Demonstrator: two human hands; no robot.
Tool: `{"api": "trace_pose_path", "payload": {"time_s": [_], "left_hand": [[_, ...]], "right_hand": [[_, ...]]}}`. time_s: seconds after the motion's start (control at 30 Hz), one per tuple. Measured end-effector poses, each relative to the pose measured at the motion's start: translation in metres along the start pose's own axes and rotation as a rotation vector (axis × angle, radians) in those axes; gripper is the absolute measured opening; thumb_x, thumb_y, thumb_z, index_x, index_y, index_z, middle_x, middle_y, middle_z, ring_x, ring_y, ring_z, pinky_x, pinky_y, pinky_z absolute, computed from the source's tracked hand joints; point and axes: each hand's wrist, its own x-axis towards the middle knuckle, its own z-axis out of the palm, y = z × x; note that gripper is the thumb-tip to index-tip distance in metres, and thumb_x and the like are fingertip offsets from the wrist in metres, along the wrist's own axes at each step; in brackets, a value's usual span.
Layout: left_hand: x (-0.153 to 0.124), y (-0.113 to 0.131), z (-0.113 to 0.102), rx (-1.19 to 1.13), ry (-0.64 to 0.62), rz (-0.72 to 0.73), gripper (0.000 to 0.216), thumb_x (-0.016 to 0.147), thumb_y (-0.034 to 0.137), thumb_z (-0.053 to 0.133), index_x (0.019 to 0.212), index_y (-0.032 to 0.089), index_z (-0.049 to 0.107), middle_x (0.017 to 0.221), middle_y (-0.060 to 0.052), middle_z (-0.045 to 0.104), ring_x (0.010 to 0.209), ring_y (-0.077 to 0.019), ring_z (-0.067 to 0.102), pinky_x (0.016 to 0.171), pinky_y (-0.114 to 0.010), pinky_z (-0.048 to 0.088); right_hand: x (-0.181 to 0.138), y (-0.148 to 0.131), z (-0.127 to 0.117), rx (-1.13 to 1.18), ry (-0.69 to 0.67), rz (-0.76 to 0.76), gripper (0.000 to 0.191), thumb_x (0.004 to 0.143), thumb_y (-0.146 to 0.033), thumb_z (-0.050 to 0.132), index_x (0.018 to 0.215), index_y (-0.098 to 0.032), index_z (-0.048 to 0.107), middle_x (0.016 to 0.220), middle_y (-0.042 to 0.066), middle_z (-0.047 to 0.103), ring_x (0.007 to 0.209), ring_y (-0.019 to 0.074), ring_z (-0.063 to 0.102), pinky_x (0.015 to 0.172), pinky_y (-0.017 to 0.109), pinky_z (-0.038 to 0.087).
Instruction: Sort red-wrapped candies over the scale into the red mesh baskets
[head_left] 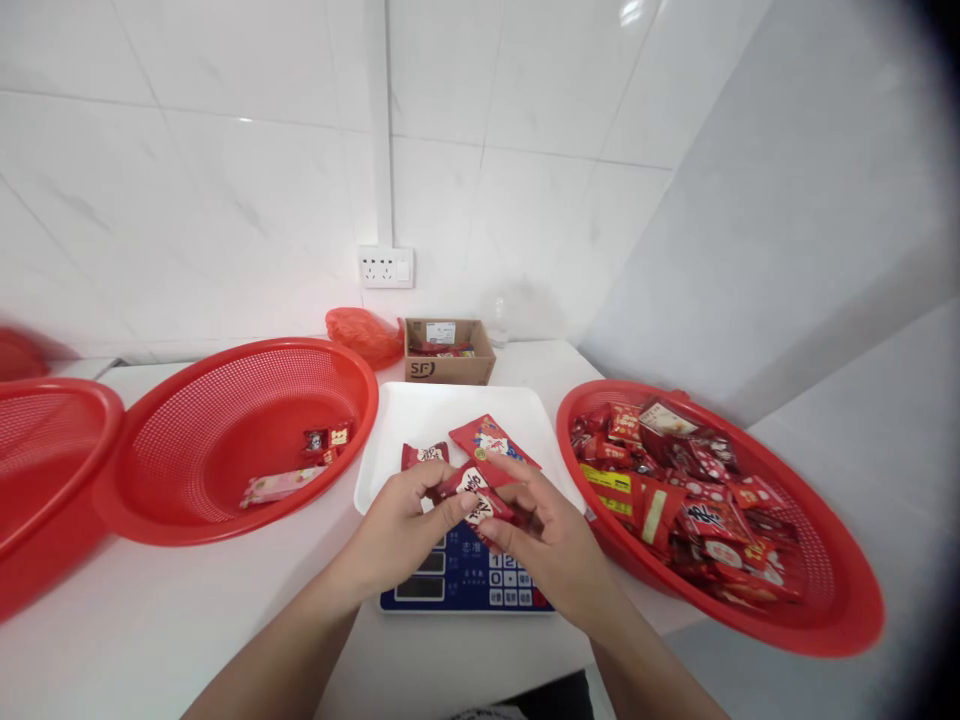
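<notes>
Both hands meet above the front of a digital scale (pixel 450 400). Red snack packets (pixel 475 487) with white labels are between them. My left hand (pixel 409 525) is closed, its thumb and fingers pinching a packet from the left. From the right, my right hand (pixel 541 525) is closed too, thumb at the packets' lower edge. The fingers hide part of the packets, so their exact number is unclear. Behind the hands, a small red packet (pixel 425 455) and a larger red packet (pixel 493 440) lie on the white weighing tray.
On the right stands a red basket (pixel 840 590) heaped with wrapped snacks. A second red basket (pixel 180 400), holding a few packets, is at the left, beside another red basket (pixel 45 480). Behind the scale sit a cardboard box (pixel 450 368) and a red plastic bag (pixel 365 336).
</notes>
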Motion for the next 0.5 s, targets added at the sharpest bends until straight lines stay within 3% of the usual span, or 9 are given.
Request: {"api": "trace_pose_path", "payload": {"time_s": [0.13,0.23,0.33,0.5], "left_hand": [[0.0,0.001,0.004,-0.518,0.029,-0.135,0.023,0.08,0.036,0.065,0.078,0.015,0.057,0.071,0.001,0.059,0.065,-0.0099,0.055,0.064,-0.022,0.046],[-0.003,0.005,0.01,-0.838,-0.044,-0.317,0.026,0.075,0.033,0.072,0.088,0.015,0.059,0.076,-0.002,0.064,0.065,-0.0104,0.06,0.063,-0.023,0.05],[-0.006,0.008,0.017,-0.928,-0.115,-0.37,0.025,0.075,0.031,0.072,0.09,0.013,0.062,0.078,-0.003,0.064,0.066,-0.0098,0.06,0.064,-0.021,0.051],[-0.008,0.004,0.02,-0.896,-0.189,-0.342,0.026,0.077,0.035,0.071,0.093,0.014,0.066,0.072,-0.001,0.06,0.066,-0.0098,0.058,0.068,-0.025,0.053]], "right_hand": [[-0.001,0.007,0.0,-0.064,0.139,-0.221,0.036,0.08,-0.032,0.068,0.114,-0.031,0.059,0.092,0.001,0.066,0.077,0.014,0.063,0.07,0.027,0.054],[-0.002,0.009,0.001,-0.146,0.096,-0.383,0.049,0.076,-0.041,0.071,0.122,-0.035,0.054,0.112,0.004,0.059,0.097,0.0195,0.061,0.081,0.033,0.053],[-0.002,0.006,0.003,-0.278,0.113,-0.505,0.052,0.074,-0.047,0.07,0.122,-0.032,0.055,0.114,0.006,0.056,0.107,0.023,0.056,0.089,0.037,0.05],[0.0,-0.002,0.004,-0.328,0.179,-0.516,0.028,0.08,-0.041,0.066,0.105,-0.028,0.064,0.101,0.006,0.062,0.092,0.0203,0.063,0.081,0.034,0.053]]}}
